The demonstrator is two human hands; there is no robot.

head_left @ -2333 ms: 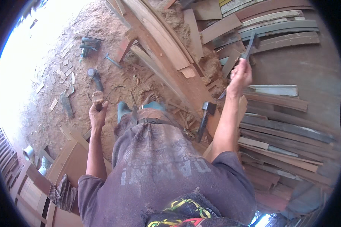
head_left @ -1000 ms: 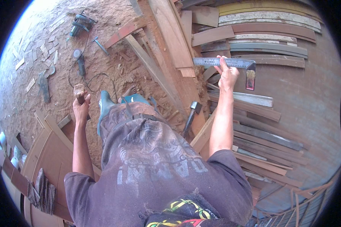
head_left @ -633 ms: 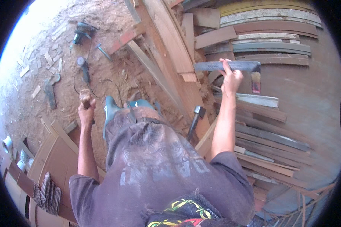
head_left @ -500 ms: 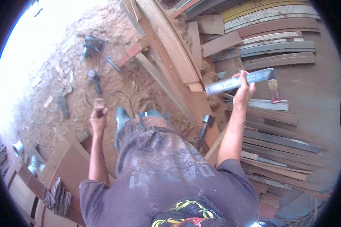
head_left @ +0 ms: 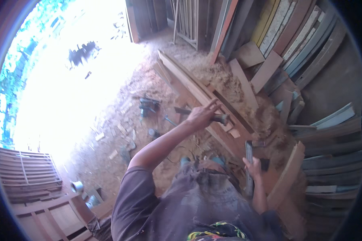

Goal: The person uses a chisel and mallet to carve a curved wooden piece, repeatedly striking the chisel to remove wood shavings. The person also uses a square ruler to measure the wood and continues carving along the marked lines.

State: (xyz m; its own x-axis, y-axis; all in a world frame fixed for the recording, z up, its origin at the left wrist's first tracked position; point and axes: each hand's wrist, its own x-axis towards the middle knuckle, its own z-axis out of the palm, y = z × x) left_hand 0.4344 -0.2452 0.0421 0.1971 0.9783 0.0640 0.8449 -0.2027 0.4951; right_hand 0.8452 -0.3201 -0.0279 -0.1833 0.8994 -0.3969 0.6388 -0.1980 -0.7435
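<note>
My left hand (head_left: pixel 203 115) is over the long pale wooden boards (head_left: pixel 189 86). Its fingers reach onto the top board, and a chisel with a dark flat blade and a wooden handle (head_left: pixel 220 118) is held across the palm. Closer to my body, my right hand (head_left: pixel 252 165) is closed round the metal blade of a try square (head_left: pixel 249 180). That blade points away from me, its short stock turned right at the far end. Beside this hand, a hammer's black head (head_left: pixel 264 164) shows on the reddish beam (head_left: pixel 273 176); its handle is hidden.
Sawdust and offcuts cover the ground. A green power tool (head_left: pixel 149 105) and a blue-handled tool (head_left: pixel 170 119) lie to the left. Stacked planks (head_left: pixel 334 160) line the right side. A short board (head_left: pixel 287 174) stands near my right forearm. Slatted frames (head_left: pixel 26 166) are at the far left.
My view has swung toward the bright opening. The left hand has come over to the boards with the chisel. My right hand has drawn nearer my body, turning the square's blade lengthwise.
</note>
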